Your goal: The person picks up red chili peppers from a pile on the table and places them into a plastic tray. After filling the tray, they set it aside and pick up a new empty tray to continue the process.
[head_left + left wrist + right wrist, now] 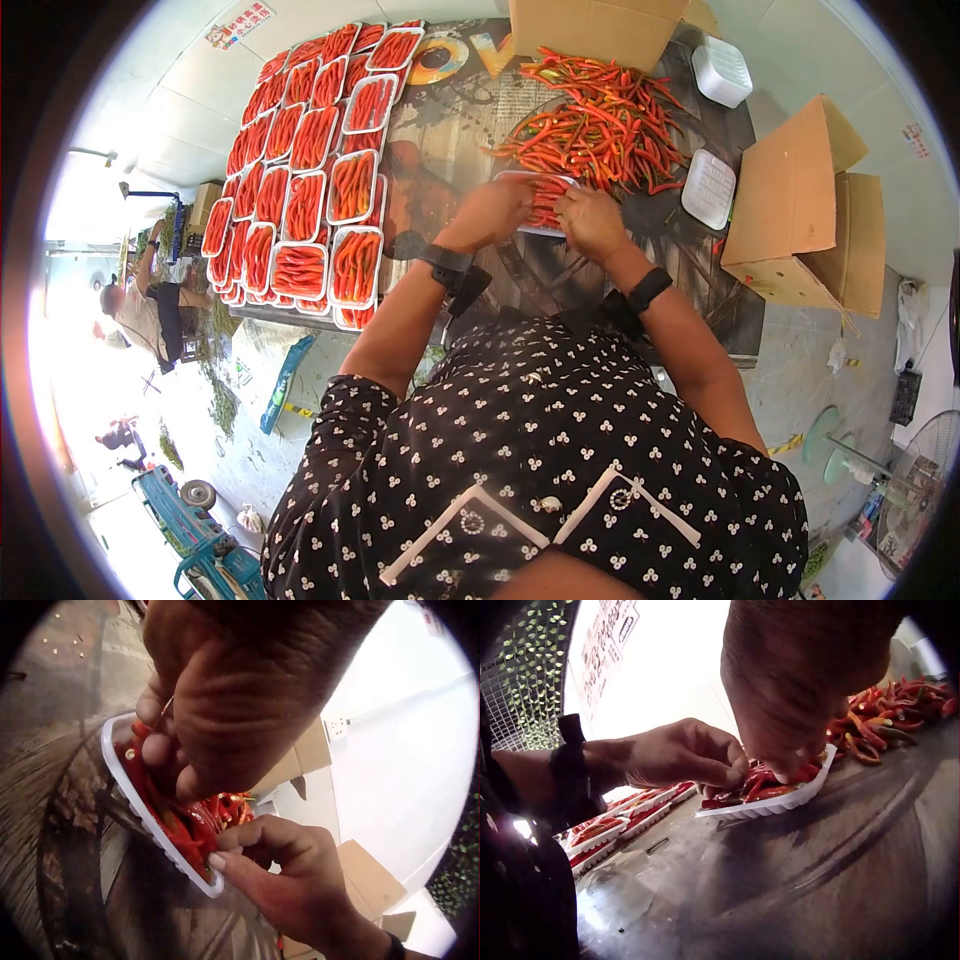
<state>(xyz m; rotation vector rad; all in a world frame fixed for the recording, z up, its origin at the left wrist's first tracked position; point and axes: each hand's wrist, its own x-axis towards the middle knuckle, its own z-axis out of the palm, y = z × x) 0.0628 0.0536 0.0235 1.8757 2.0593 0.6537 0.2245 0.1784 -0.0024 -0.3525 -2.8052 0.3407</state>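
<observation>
A white foam tray (541,232) of red chili peppers (545,205) lies on the table in front of the person. The left hand (500,212) reaches over the tray's left end; its curled fingers (156,750) pinch peppers there. At the opposite end, the right hand (592,222) pinches the tip of a chili pepper between thumb and forefinger, seen in the left wrist view beside the tray rim (180,851). In the right wrist view both hands bend down into the tray, and the right hand's palm hides part of the peppers.
A heap of loose chili peppers (600,120) lies just beyond the tray. Filled trays (300,270) stand stacked at the left. To the right are an empty white tray (710,190), a stack of trays (722,72) and an open cardboard box (790,200).
</observation>
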